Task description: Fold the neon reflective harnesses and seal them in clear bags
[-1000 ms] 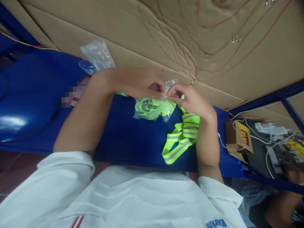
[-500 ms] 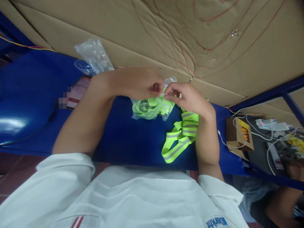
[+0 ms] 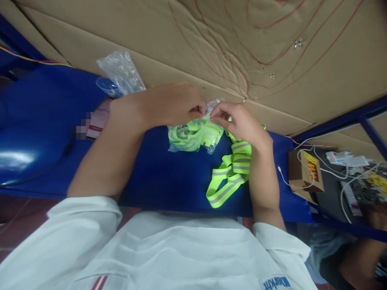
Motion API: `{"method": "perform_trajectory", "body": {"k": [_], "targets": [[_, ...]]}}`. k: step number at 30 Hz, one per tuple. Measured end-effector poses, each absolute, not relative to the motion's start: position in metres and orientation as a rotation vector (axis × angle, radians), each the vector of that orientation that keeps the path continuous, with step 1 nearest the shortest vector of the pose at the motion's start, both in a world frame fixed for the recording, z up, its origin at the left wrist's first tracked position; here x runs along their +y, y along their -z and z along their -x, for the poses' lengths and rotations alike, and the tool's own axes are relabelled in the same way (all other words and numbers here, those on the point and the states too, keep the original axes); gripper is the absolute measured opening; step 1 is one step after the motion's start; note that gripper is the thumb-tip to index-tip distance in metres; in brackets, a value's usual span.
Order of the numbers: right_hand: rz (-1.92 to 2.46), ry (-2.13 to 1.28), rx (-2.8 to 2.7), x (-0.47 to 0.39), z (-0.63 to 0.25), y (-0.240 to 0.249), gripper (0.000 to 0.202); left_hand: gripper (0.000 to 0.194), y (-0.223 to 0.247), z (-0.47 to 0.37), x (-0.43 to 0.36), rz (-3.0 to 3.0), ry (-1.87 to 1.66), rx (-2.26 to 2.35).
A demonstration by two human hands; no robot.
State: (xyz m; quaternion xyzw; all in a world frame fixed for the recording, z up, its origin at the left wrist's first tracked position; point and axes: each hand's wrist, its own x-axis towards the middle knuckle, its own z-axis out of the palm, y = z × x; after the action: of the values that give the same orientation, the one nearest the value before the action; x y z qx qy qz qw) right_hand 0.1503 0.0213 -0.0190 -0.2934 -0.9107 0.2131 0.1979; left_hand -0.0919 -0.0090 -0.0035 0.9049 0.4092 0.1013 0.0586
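A clear plastic bag (image 3: 181, 146) lies on the blue table with neon yellow-green reflective straps (image 3: 193, 139) inside it. At its upper edge, my left hand (image 3: 186, 105) is closed in a pinch, its fingertips partly hidden. Facing it, my right hand (image 3: 236, 117) pinches the same edge between thumb and fingers, and a thin pale strip shows between the two hands. Below my right wrist a loose heap of reflective strap (image 3: 229, 175) spreads over the table, partly covered by my forearm.
An empty-looking clear bag (image 3: 122, 72) leans at the cardboard wall (image 3: 151, 52), beside a clear round cup (image 3: 105, 85). A phone (image 3: 99, 119) lies near my left forearm. To the right are a small cardboard box (image 3: 302, 171), white cables and part of another person's arm (image 3: 363, 257).
My hands shift slightly at the bag's edge, and the reddish line seen between them no longer shows. The bag and the loose strap stay in place.
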Motion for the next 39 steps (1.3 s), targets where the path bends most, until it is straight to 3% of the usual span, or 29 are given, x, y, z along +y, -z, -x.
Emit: {"method": "perform_trajectory", "body": {"k": [12,17,31,39], "targets": [[0.745,-0.44,-2.617,0.025,-0.15,0.024,0.002,0.031,-0.006,0.081,-0.013,-2.699,-0.189,1.431],[0.772,-0.509,-2.575,0.023,-0.149,0.022,0.011,0.024,-0.004,0.08,-0.011,-2.709,-0.253,1.355],[0.822,-0.59,-2.599,0.021,-0.153,0.017,0.009,0.038,-0.004,0.091,-0.006,-2.656,-0.266,1.154],[0.77,-0.601,-2.579,0.019,-0.146,0.018,0.01,0.035,-0.002,0.091,-0.007,-2.652,-0.315,1.157]]}}
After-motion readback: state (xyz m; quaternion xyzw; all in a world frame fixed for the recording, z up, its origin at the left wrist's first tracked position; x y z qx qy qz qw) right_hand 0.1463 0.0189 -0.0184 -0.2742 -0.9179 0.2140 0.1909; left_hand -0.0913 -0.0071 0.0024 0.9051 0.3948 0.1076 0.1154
